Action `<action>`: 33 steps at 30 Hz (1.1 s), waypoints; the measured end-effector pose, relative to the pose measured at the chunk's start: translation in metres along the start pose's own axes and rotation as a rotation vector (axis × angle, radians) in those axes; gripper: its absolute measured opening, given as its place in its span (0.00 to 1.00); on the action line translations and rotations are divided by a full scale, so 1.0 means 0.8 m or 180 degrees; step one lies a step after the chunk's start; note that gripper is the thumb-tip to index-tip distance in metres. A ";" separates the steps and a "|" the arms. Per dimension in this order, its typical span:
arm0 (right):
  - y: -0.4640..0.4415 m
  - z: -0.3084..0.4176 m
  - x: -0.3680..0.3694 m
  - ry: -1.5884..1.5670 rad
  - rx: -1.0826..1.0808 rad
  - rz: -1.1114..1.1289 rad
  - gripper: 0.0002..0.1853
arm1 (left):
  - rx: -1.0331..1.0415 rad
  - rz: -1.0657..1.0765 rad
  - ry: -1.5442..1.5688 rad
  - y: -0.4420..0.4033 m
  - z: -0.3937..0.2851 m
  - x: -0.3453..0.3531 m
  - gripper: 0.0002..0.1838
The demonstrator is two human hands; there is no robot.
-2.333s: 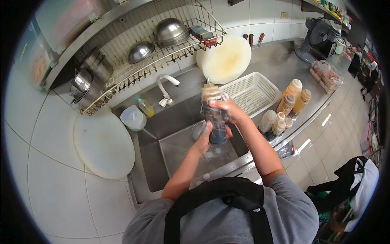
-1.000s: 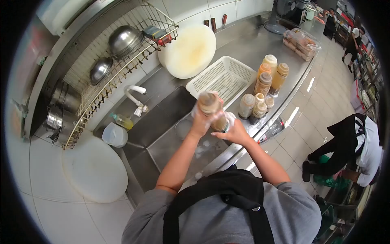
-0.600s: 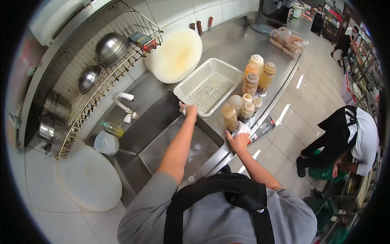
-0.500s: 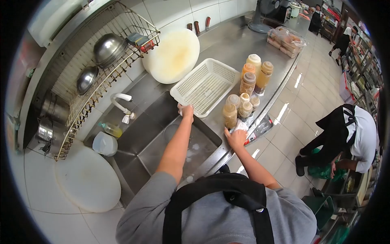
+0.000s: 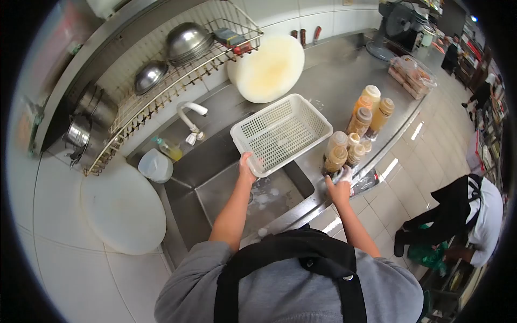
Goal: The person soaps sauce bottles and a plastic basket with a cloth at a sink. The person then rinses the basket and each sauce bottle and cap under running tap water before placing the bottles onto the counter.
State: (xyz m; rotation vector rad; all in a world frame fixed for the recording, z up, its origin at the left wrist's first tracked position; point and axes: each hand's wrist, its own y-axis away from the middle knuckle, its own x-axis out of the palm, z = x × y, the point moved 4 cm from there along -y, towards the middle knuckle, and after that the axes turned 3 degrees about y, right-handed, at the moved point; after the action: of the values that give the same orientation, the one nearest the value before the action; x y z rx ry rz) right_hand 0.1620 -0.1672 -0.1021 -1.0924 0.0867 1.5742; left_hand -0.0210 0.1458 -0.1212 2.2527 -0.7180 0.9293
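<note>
My left hand point(image 5: 246, 168) grips the near left corner of a white perforated plastic basket point(image 5: 284, 132), its fingers closed around the rim. The basket looks empty; its left part overhangs the steel sink point(image 5: 215, 202) and its right part is over the counter. At the counter's front edge, my right hand point(image 5: 338, 185) is closed on a crumpled white cloth point(image 5: 346, 173), partly hidden by the fingers. Just beyond it stand several squeeze bottles of sauce point(image 5: 337, 156), close to the fingertips. Taller sauce bottles point(image 5: 371, 110) stand behind them.
A white faucet point(image 5: 191, 118) rises behind the sink, near a soap bottle point(image 5: 171, 149) and a white tub point(image 5: 156, 166). Round cutting boards point(image 5: 274, 70) lean on the wall. A wire rack point(image 5: 177, 75) holds metal bowls. Another person point(image 5: 468, 215) bends over at the right.
The basket has shifted toward the sink and now overhangs it, with my left hand on its corner. My right hand stays near the sauce bottles. The whole view has shifted.
</note>
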 end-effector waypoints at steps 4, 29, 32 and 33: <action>0.023 0.057 -0.056 -0.0570 0.1148 0.1397 0.34 | 0.0111 -0.0192 -0.0069 0.055 -0.015 -0.061 0.35; 0.011 0.472 0.072 -0.2492 -0.2993 0.1081 0.23 | 0.2248 -0.0638 -0.1459 0.324 -0.072 -0.015 0.37; 0.056 0.485 0.046 -0.2348 -0.3141 0.1249 0.22 | 0.2080 -0.0675 -0.1129 0.329 -0.064 0.000 0.36; 0.026 0.482 0.073 -0.2462 -0.2942 0.1437 0.22 | 0.2162 -0.0669 -0.0980 0.331 -0.067 0.000 0.36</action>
State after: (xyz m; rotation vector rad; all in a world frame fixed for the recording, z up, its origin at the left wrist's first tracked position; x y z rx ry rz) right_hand -0.0744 0.0946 0.0661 -1.0756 -1.0714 2.4471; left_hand -0.2197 0.0028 -0.0072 3.0448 -0.2910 0.8083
